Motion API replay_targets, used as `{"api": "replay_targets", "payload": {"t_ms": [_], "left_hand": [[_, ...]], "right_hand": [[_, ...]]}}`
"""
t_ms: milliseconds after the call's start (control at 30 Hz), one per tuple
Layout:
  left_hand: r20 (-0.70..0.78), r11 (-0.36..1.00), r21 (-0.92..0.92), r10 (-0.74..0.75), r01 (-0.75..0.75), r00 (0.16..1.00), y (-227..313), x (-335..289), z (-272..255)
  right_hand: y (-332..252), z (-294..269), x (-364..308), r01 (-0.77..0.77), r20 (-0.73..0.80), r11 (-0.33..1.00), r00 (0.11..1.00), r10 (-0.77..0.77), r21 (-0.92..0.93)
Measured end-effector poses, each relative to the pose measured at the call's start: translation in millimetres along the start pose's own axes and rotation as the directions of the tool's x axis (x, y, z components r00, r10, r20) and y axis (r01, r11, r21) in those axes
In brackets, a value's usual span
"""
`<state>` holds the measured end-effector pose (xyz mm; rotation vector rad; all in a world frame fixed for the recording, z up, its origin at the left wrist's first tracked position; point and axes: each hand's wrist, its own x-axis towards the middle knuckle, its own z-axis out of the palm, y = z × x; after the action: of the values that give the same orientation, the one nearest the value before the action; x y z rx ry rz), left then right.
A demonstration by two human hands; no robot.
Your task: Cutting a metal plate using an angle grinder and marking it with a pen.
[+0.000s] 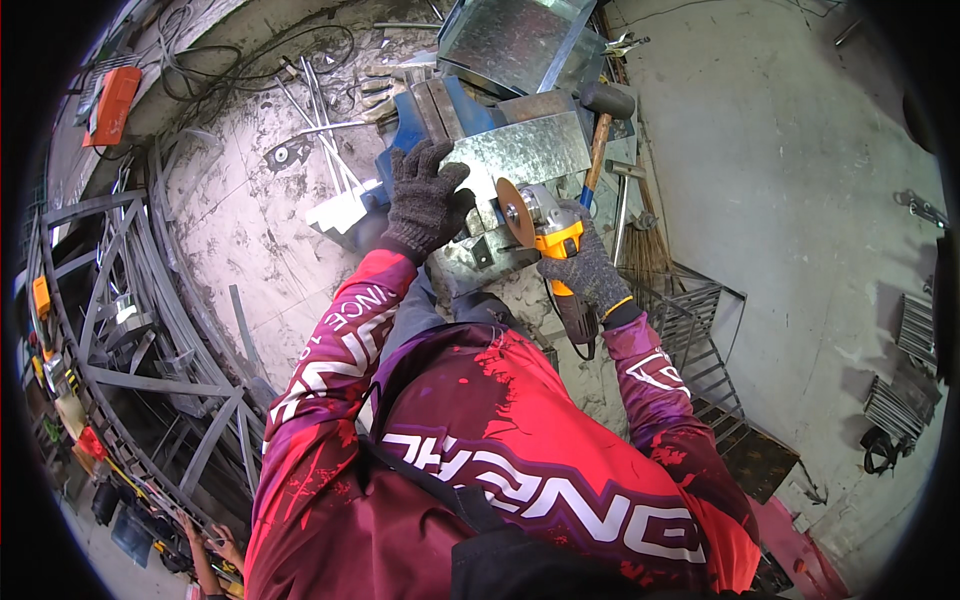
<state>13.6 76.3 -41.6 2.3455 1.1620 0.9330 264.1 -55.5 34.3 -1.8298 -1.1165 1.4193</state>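
Observation:
My left hand (428, 200), in a dark grey knit glove, rests at the left edge of a shiny galvanized metal sheet (535, 148), fingers apart. The sheet lies over a blue bench vise (408, 125). In my right hand (592, 268), gloved alike, is a yellow and black angle grinder (560, 240). Its brown cutting disc (515, 212) stands upright just below the sheet; whether it touches metal I cannot tell. A small dark metal block (483, 250) sits on a plate below the disc.
Right of the sheet lie a mallet (606, 100) and a hammer (622, 205). A folded metal tray (515, 40) stands beyond the vise. Thin metal bars (320, 125) and cables (200, 70) lie left. Steel frames (160, 375) fill the left side; another person's hands (212, 545) show lower left.

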Motion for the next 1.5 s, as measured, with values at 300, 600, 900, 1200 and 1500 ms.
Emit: {"api": "replay_targets", "payload": {"t_ms": [300, 600, 900, 1200, 1500], "left_hand": [[0.003, 1.000, 0.003, -0.004, 0.004, 1.000, 2, -1, 1], [0.027, 0.999, -0.042, -0.031, 0.033, 0.999, -2, -5, 7], [0.019, 0.999, -0.035, -0.030, 0.031, 0.999, -1, -4, 5], [0.006, 0.999, 0.011, -0.030, 0.030, 1.000, 4, -1, 1], [-0.010, 1.000, 0.000, -0.031, 0.031, 0.999, 3, -1, 3]], "right_hand": [[-1, 2, -2, -0.030, 0.013, 0.996, 0.999, 0.029, 0.084], [7, 1, -1, 0.013, 0.012, 0.997, 1.000, -0.014, 0.075], [-2, 2, -1, -0.059, 0.016, 0.990, 0.998, 0.057, 0.126], [14, 0, 3, 0.185, -0.006, 0.979, 0.983, -0.186, -0.081], [6, -1, 1, -0.045, 0.017, 0.998, 0.999, 0.044, 0.038]]}}
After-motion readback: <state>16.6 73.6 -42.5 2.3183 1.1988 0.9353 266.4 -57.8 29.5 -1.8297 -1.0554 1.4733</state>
